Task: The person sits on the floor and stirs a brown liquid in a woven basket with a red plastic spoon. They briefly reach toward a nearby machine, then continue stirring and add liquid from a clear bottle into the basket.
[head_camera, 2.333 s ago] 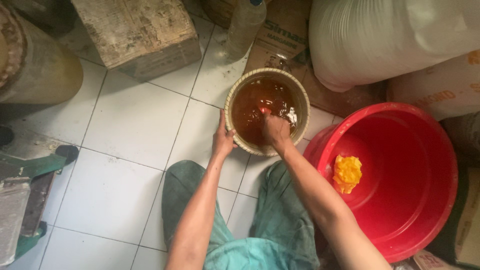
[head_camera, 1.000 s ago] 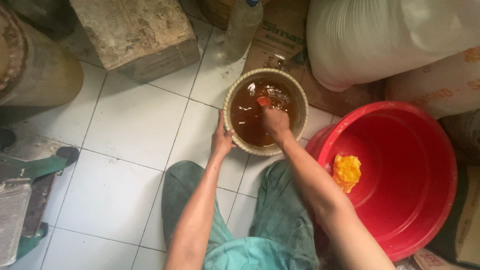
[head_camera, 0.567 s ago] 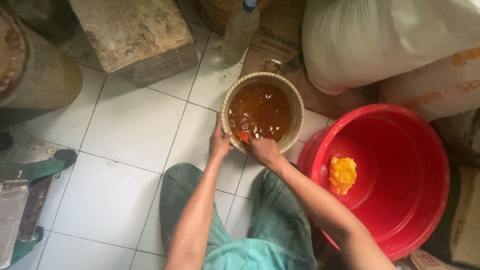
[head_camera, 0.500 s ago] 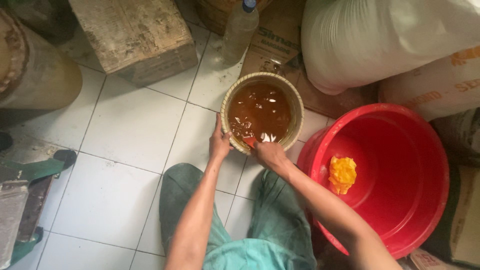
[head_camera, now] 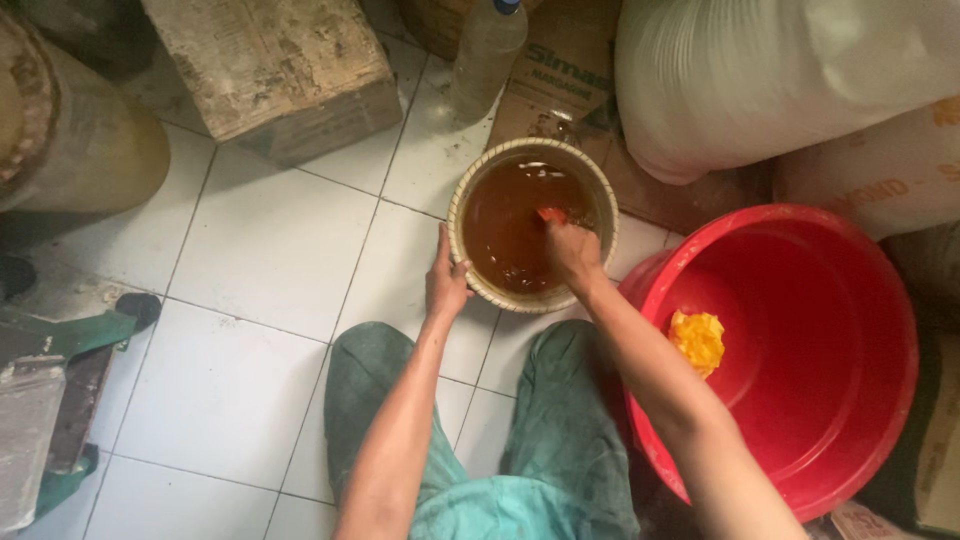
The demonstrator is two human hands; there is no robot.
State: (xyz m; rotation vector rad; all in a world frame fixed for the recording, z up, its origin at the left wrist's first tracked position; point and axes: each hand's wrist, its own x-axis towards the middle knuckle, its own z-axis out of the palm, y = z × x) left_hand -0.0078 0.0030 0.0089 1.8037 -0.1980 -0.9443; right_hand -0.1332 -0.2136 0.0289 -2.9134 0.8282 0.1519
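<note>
Bucket (head_camera: 470, 262) of brown liquid — left hand (head_camera: 445, 285) wraps its nine-o'clock rim, right hand (head_camera: 572, 252) dips inside pinching an orange piece (head_camera: 552, 214) — red basin (head_camera: 800, 340) at three o'clock.

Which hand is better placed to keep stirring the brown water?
Probably the right hand: it's inside the bowl, holding a small orange thing in the liquid. The left hand grips the bowl's rim.
</note>
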